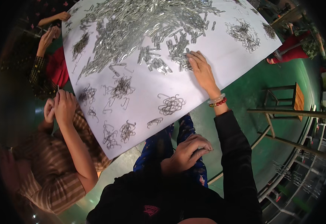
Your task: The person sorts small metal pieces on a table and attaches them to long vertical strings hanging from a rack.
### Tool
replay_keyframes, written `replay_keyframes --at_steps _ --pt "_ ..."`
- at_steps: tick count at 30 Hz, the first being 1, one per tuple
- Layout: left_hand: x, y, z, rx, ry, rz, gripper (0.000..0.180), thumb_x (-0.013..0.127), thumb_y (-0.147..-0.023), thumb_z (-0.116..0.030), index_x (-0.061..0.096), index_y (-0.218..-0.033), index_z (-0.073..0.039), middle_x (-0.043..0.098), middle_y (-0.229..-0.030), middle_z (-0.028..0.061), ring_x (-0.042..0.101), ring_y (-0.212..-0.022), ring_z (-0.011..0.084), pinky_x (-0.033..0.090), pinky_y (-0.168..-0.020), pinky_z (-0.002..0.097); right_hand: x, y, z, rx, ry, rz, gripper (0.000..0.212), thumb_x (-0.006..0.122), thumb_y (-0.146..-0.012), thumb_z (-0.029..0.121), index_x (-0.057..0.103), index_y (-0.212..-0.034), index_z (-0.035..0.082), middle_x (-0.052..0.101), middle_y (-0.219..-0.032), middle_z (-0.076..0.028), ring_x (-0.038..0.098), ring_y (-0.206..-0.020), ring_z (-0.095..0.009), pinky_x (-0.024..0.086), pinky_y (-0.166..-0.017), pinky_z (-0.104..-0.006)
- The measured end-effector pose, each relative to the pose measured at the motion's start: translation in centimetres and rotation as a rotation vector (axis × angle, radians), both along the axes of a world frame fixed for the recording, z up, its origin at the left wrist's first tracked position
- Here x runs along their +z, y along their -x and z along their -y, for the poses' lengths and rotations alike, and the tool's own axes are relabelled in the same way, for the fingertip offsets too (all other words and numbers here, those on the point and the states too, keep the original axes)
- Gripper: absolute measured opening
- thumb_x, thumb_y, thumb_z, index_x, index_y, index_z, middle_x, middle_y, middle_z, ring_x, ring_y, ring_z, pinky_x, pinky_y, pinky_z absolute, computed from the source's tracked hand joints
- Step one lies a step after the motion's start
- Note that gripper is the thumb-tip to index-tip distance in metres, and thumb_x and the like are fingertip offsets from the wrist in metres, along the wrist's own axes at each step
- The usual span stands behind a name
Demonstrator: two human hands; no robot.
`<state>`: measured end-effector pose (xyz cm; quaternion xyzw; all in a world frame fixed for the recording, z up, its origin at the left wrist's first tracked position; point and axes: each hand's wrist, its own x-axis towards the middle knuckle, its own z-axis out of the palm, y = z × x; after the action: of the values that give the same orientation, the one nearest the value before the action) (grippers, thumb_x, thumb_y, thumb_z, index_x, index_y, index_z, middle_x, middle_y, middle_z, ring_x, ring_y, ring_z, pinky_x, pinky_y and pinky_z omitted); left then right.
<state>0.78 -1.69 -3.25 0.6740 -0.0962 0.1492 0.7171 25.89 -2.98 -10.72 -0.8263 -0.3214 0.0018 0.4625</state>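
My right hand (202, 71) reaches over the white table, fingers stretched out and resting at the edge of a small heap of silver, slim, elongated metal pieces (178, 50). Bracelets circle that wrist. In front of my body, above my lap, my left hand (192, 151) is closed with the fingers curled and the thumb pressed against them; whatever it may hold is hidden. Between the two hands, near the table's front edge, lie a tangle of bent wire hooks (171, 104) and a few loose hooks (154, 122).
A big pile of the silver pieces (133, 30) covers the table's far part. More wire hook heaps (121, 87) lie at left and another heap (243, 34) at far right. Co-workers' hands (64, 106) are along the left edge. A wooden stool (297, 99) stands at right.
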Motion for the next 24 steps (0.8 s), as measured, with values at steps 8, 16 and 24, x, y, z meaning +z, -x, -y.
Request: replay_keyframes --at_steps 8,16,24 --pt "1.1 2.1 0.0 0.109 -0.017 0.069 0.008 0.057 -0.083 0.005 0.053 -0.088 0.001 0.062 -0.084 0.0133 0.06 -0.08 0.0221 0.047 -0.075 0.0332 5.7 2.1 4.8 -0.159 0.003 -0.097 0.023 0.058 -0.087 0.014 0.063 -0.106 0.002 0.063 -0.11 -0.011 0.059 -0.099 -0.021 0.046 -0.084 -0.0312" --pt "2.5 4.4 -0.1 0.135 -0.096 0.094 0.009 0.057 -0.084 0.005 0.051 -0.09 0.002 0.061 -0.086 0.0133 0.06 -0.081 0.0201 0.049 -0.073 0.0301 4.3 5.6 2.3 -0.032 0.265 0.117 0.023 0.068 -0.07 0.005 0.062 -0.09 -0.005 0.061 -0.075 -0.025 0.06 -0.075 -0.041 0.048 -0.065 -0.0452" --pt "3.2 4.7 0.5 0.16 -0.029 -0.006 0.005 0.056 -0.085 0.003 0.054 -0.089 0.001 0.061 -0.087 0.0108 0.061 -0.08 0.0165 0.049 -0.07 0.0271 4.5 5.3 3.1 -0.097 0.161 -0.198 0.019 0.065 -0.07 0.0 0.064 -0.088 -0.007 0.064 -0.071 -0.018 0.061 -0.059 -0.024 0.048 -0.054 -0.0324"
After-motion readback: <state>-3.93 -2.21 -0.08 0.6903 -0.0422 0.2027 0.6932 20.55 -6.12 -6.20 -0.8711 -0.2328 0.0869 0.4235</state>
